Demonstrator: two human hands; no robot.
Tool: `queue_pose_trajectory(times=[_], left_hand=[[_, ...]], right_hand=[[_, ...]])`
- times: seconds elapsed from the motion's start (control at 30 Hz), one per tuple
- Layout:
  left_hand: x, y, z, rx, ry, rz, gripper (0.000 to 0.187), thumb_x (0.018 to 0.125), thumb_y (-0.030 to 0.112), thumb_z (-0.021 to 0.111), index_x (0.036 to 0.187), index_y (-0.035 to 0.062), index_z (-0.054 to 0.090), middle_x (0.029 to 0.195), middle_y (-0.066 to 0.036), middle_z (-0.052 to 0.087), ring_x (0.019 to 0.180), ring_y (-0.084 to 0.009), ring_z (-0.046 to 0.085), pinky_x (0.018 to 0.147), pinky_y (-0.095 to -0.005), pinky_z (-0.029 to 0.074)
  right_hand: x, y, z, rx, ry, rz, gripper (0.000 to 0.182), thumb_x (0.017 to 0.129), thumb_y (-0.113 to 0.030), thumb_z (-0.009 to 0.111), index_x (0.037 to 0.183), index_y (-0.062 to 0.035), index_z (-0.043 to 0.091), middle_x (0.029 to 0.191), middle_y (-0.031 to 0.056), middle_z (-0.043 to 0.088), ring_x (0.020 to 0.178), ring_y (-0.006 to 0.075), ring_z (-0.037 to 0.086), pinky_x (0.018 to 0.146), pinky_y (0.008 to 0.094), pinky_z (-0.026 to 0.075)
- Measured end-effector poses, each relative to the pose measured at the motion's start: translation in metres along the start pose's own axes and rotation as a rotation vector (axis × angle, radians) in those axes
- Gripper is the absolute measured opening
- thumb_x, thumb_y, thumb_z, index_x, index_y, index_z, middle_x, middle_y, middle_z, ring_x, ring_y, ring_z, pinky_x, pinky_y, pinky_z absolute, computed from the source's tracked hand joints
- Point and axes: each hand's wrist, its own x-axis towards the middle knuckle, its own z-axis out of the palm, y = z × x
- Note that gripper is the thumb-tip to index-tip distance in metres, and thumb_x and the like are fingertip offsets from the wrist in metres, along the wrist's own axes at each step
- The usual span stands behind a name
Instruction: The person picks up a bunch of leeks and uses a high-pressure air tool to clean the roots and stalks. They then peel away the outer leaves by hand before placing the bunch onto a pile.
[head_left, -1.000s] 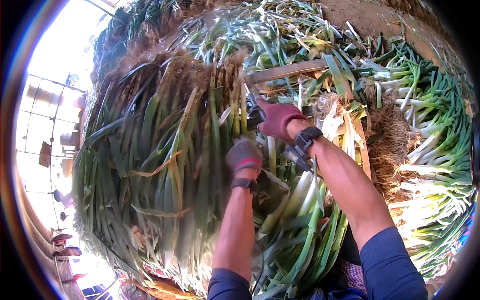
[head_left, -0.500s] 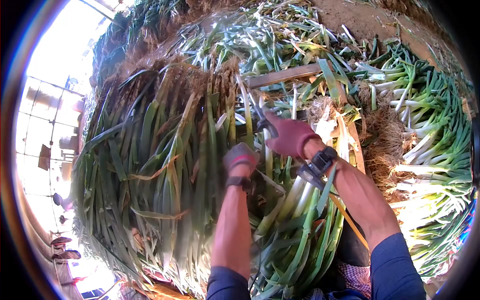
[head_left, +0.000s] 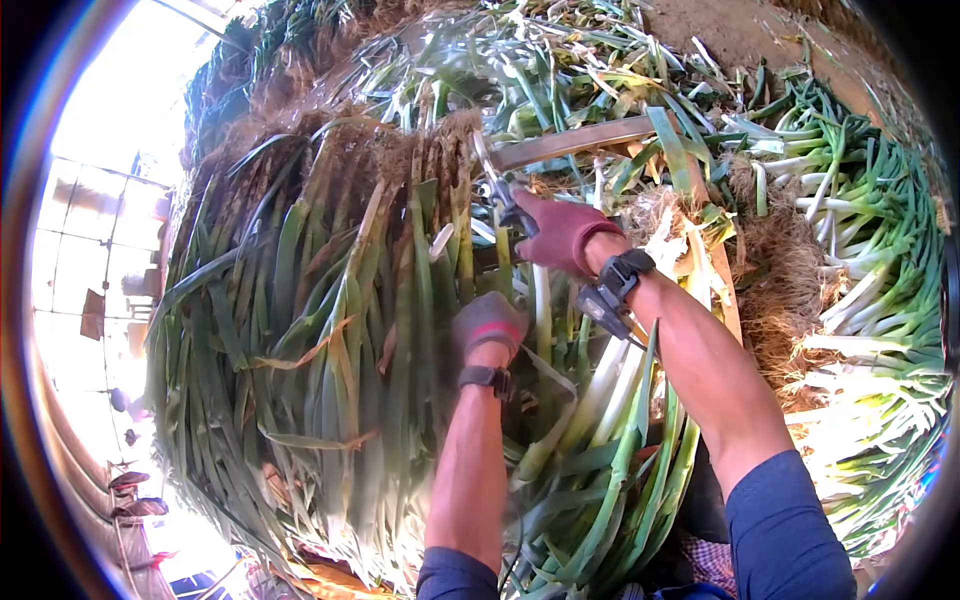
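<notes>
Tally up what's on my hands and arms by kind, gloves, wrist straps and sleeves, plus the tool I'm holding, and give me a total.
Gloves: 2, left glove and right glove
Wrist straps: 2, left strap and right strap
Sleeves: 2, left sleeve and right sleeve
Tool: 1
Total: 7

At the left edge, a thin wire grid (head_left: 107, 243) is seen against strong glare, with a small brown piece (head_left: 92, 313) set against it. Below, two dark rounded objects (head_left: 141, 507) are shown close together. Orange material (head_left: 335, 582) is partly covered at the bottom; brown soil (head_left: 700, 22) is exposed at the upper right.
</notes>
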Motion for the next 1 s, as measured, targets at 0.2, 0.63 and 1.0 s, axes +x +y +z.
queue_pose_trajectory(times=[0.2, 0.63, 1.0], left_hand=[[-0.010, 0.003, -0.006, -0.063, -0.029, 0.018, 0.056, 0.086, 0.055, 0.073, 0.108, 0.0039, 0.081, 0.111, -0.024, 0.077, 0.105, -0.0400, 0.076, 0.089, -0.0467, 0.060], [-0.093, -0.004, -0.001, -0.378, 0.344, 0.265, 0.031, 0.092, 0.040, 0.071, 0.112, 0.0172, 0.077, 0.100, -0.017, 0.076, 0.092, -0.0362, 0.075, 0.080, -0.0471, 0.061], [0.001, -0.100, -0.028, -0.339, 0.502, 0.119, 0.029, 0.086, 0.025, 0.073, 0.109, 0.0077, 0.076, 0.098, -0.021, 0.076, 0.101, -0.0409, 0.073, 0.091, -0.0488, 0.057]], right_hand=[[-0.056, 0.005, -0.011, 0.087, -0.161, -0.004, 0.093, 0.090, -0.039, 0.072, 0.169, -0.0160, 0.028, 0.130, 0.0254, 0.071, 0.114, 0.0408, 0.071, 0.101, 0.0474, 0.054], [-0.209, 0.051, -0.003, 0.056, -0.024, -0.049, 0.095, 0.090, -0.044, 0.072, 0.169, -0.0190, 0.027, 0.085, 0.0196, 0.070, 0.080, 0.0373, 0.072, 0.079, 0.0453, 0.057], [-0.232, 0.009, 0.009, 0.124, -0.281, -0.116, 0.098, 0.091, -0.049, 0.072, 0.170, -0.0199, 0.023, 0.096, 0.0242, 0.071, 0.093, 0.0422, 0.072, 0.088, 0.0479, 0.056]])
